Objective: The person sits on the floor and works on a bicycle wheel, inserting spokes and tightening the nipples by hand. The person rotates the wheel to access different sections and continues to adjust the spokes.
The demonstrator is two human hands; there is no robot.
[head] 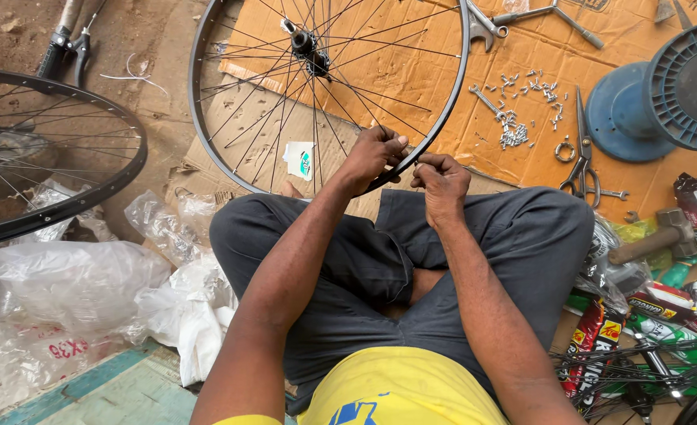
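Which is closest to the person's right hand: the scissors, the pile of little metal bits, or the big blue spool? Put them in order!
From the right hand:
1. Pile of little metal bits, just above on the cardboard.
2. Scissors, farther right.
3. Blue spool, far top right.

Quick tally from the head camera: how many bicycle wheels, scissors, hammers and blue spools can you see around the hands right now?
Bicycle wheels: 2, the wheel at the hands and the wheel at left
Scissors: 1
Hammer: 1
Blue spool: 1
Total: 5
A partial rim at the bottom right corner is not counted. The left hand and right hand both grip the near rim.
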